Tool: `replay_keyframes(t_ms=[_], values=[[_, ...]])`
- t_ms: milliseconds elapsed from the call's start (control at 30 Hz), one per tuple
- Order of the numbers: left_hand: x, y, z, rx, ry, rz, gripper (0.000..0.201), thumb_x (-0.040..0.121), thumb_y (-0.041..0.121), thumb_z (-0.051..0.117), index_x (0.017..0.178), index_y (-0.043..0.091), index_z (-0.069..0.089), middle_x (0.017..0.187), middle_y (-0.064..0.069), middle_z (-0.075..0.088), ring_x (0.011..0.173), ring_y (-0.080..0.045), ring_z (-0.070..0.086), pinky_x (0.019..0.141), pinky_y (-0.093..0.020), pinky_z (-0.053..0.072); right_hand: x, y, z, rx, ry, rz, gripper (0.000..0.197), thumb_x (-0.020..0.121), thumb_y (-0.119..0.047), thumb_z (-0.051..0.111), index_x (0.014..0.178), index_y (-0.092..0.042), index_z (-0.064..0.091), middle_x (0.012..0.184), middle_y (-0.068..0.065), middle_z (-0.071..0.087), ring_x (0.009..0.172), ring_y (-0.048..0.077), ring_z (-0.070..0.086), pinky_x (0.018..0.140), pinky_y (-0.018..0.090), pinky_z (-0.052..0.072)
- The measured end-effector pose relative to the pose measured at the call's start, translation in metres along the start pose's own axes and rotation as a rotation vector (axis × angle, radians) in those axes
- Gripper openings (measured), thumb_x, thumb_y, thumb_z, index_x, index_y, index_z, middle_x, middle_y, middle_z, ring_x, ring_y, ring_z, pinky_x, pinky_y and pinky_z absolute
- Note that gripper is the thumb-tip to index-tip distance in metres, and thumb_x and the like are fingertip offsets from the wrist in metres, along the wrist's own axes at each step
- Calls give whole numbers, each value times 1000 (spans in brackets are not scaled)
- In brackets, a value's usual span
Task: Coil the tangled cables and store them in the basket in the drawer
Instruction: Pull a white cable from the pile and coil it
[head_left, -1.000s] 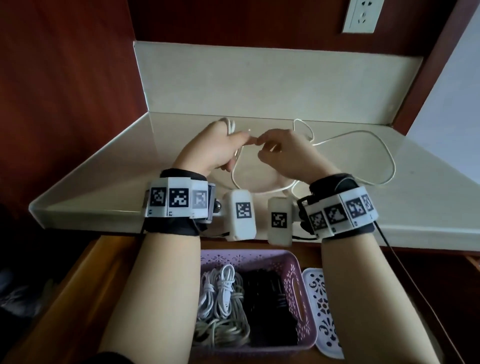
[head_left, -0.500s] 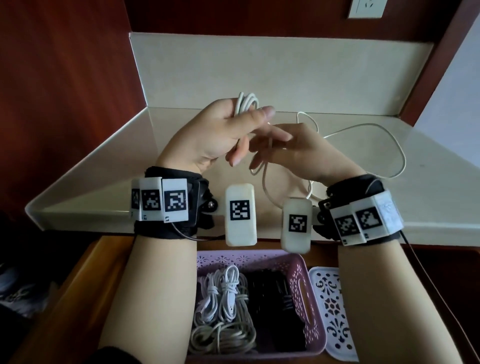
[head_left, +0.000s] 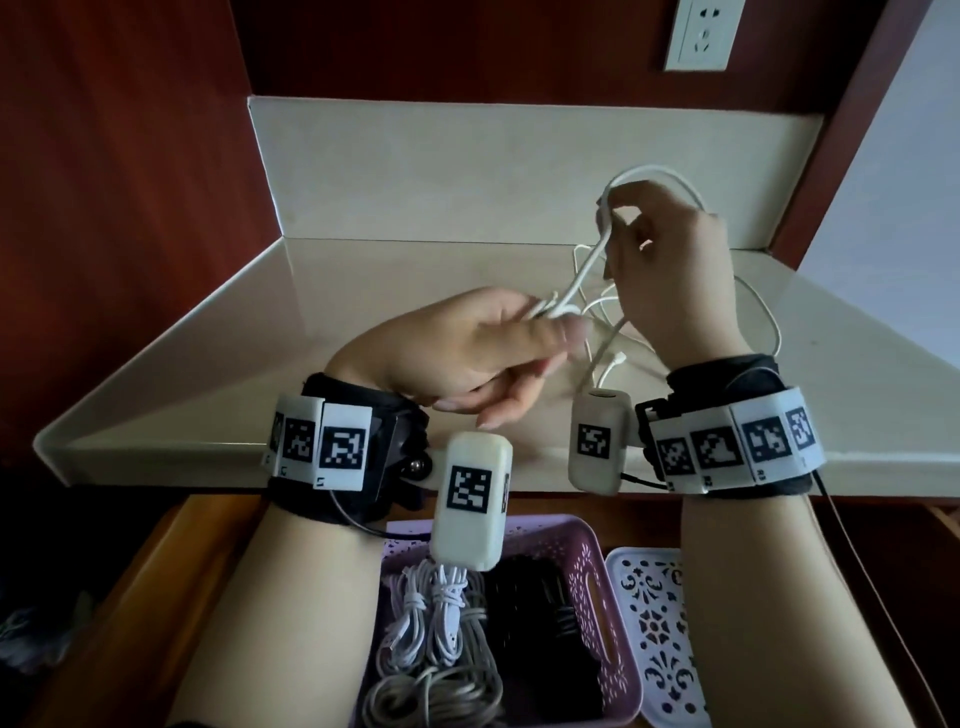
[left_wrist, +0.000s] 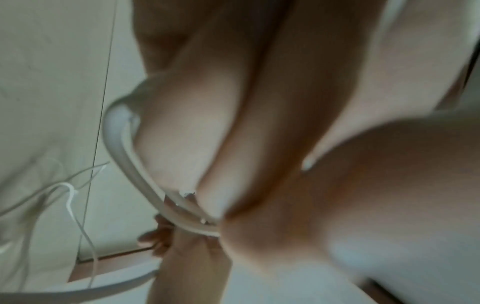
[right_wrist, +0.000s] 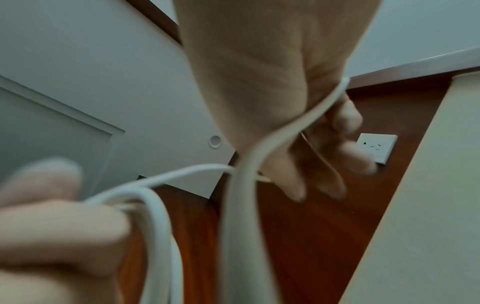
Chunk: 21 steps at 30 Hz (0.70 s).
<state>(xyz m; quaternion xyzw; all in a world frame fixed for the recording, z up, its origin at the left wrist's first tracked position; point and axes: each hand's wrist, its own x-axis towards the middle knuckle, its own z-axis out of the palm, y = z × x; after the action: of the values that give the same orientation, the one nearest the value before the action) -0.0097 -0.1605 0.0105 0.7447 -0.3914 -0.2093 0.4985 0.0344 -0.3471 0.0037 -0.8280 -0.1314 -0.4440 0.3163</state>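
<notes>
A white cable (head_left: 584, 273) runs between both hands above the cream countertop (head_left: 260, 338). My left hand (head_left: 467, 353) pinches a bunch of its loops between thumb and fingers; the left wrist view shows the cable (left_wrist: 122, 152) bending round the fingers. My right hand (head_left: 670, 270) is raised at the right and grips a strand of the cable (right_wrist: 259, 152) that arcs over its knuckles. The cable's loose remainder lies on the counter behind the hands. Below, the purple basket (head_left: 587, 551) in the open drawer holds coiled white cables (head_left: 441, 618) and a black bundle (head_left: 540, 623).
A white perforated lid or tray (head_left: 660, 639) lies in the drawer to the right of the basket. The counter meets a cream backsplash (head_left: 519, 171) with a wall socket (head_left: 701, 34) above it. Dark red wood panels flank both sides.
My right hand has risen and moved right, drawing a strand of the cable up and away. My left hand has dropped lower, still holding the gathered loops.
</notes>
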Motion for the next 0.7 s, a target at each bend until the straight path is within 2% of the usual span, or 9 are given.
replay_keyframes(t_ms=[100,167,267,333,367,433,500,600,700], values=[[-3,4,-3,-71,117,63,43,101,37,25,71,8,39,37,-3,45,21,-6,20,31,-8,14,1,2,-5,-65,-209,38,17,83,-16,63,101,-16,65,75,-1,64,76,23,64,75,36,50],[-2,5,-6,-54,236,26,46,100,42,25,72,9,39,36,-3,42,21,-7,18,33,-7,11,0,0,-6,-63,-254,25,15,80,-10,65,95,-12,63,78,-4,60,79,21,60,81,37,48],[-2,2,-9,-34,313,-40,48,98,51,27,71,13,40,37,-3,41,23,-8,16,38,-10,8,-4,-12,-2,7,-217,-108,31,77,-3,66,106,-4,55,102,4,54,91,20,52,83,22,41],[-3,0,-11,-46,305,-37,49,98,53,29,70,14,40,37,-4,40,23,-8,15,38,-12,6,-5,-18,4,-7,-285,-214,39,81,-8,64,119,-3,56,122,11,54,110,24,51,94,27,37],[-3,0,-12,-68,303,-22,50,97,54,30,69,14,40,37,-4,40,23,-8,15,38,-12,5,-6,-21,6,17,-318,-233,34,85,-13,58,118,-3,60,120,10,58,109,19,54,93,26,38],[-6,-2,-14,-164,318,27,50,96,55,33,66,15,40,35,-3,38,23,-7,13,40,-14,-4,-8,-26,7,92,-351,-203,24,92,-17,50,101,-2,66,84,-2,66,74,0,56,69,13,37],[-8,-3,-18,-327,332,73,49,95,53,32,62,19,40,32,1,35,23,-6,12,39,-21,-9,-9,-30,7,149,-335,-150,18,96,-14,50,88,-1,61,64,-11,59,57,-1,52,55,10,34],[-7,-4,-25,-700,324,178,54,100,47,25,57,21,44,28,5,32,20,-3,16,25,-18,6,-12,-36,12,221,-255,-132,16,98,-20,49,89,-7,54,53,0,57,45,13,49,48,22,36],[-1,-5,-28,-1121,272,411,55,102,39,27,61,12,51,33,3,40,20,-7,32,27,-16,18,-15,-38,21,143,-271,-134,19,97,-24,49,97,-6,56,50,-5,46,45,13,39,52,33,35]])
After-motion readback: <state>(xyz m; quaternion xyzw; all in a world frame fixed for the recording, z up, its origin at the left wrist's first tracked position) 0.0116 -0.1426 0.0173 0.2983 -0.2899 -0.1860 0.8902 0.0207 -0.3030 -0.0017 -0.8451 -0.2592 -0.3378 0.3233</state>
